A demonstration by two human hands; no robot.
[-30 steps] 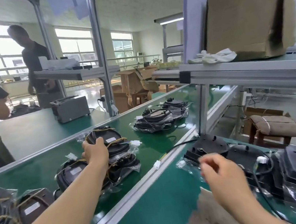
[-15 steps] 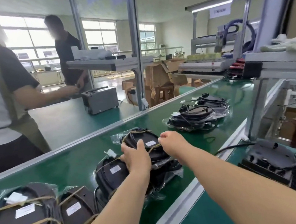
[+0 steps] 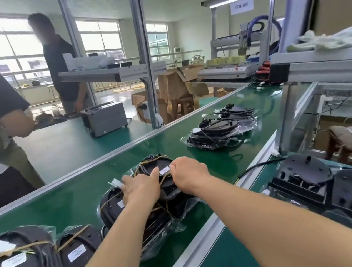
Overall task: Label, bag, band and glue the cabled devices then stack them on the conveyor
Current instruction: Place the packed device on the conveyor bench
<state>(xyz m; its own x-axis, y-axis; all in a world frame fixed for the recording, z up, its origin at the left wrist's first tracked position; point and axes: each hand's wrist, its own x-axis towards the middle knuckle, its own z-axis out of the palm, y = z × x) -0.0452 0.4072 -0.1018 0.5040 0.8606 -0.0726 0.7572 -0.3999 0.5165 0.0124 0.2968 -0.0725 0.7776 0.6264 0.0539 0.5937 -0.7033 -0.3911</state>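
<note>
Left hand [image 3: 141, 187] pressing flat on bagged device [image 3: 152, 167], right hand [image 3: 189, 172] gripping its rim, conveyor [image 3: 76, 194] beneath

Single wide-angle view, worn on the head, aimed forward and down across the conveyor [image 3: 83, 193] from its near side. Close above the conveyor's near edge, with left hand [image 3: 141, 190] and right hand [image 3: 189, 172] reaching onto it at frame centre. Beyond the conveyor, distant windows [image 3: 4, 44], bowed by the lens.

The right hand [image 3: 189, 172] has come onto the stacked bagged device [image 3: 152, 167].
</note>
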